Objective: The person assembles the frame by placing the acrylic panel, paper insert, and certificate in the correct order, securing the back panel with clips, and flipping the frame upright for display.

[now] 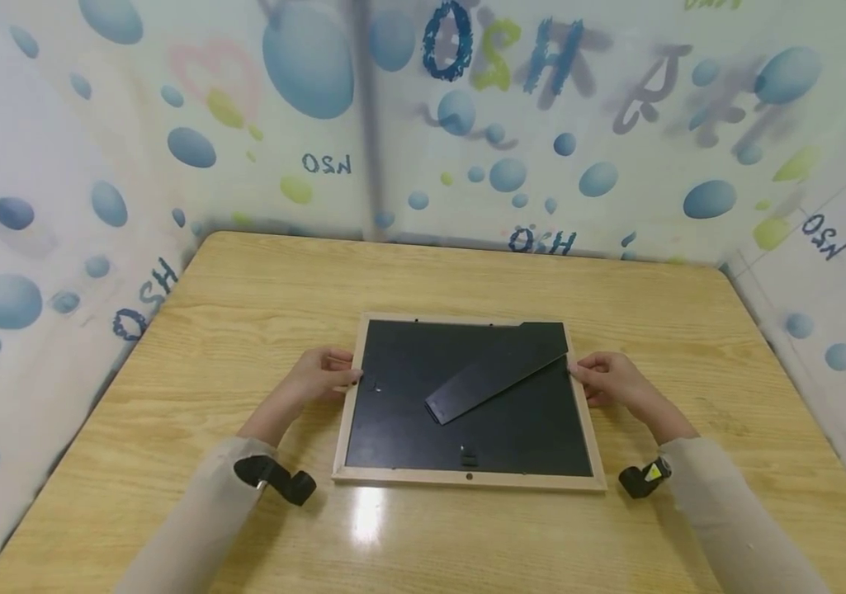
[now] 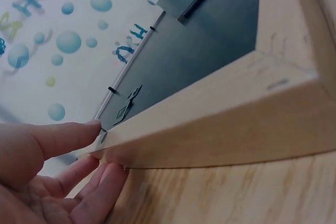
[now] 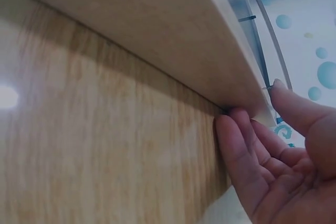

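A picture frame [image 1: 470,478] with a pale wood border lies back side up on the table. Its black backing board [image 1: 400,429] carries a slanting black stand leg [image 1: 497,375] and a small hanger near the front rail. At the left rail my left hand [image 1: 319,375] pinches the border, thumb [image 2: 73,137] on top and fingers low against the outer side. My right hand [image 1: 612,379] grips the opposite rail the same way; in the right wrist view its thumb [image 3: 299,108] reaches over the top edge and the fingertips [image 3: 231,135] are at the frame's bottom edge.
The wooden table [image 1: 267,289] extends around the frame on all sides. Behind it and at both sides hangs a pale curtain [image 1: 423,124] printed with blue drops and letters. A small black camera sits at each wrist, beside the frame's front corners.
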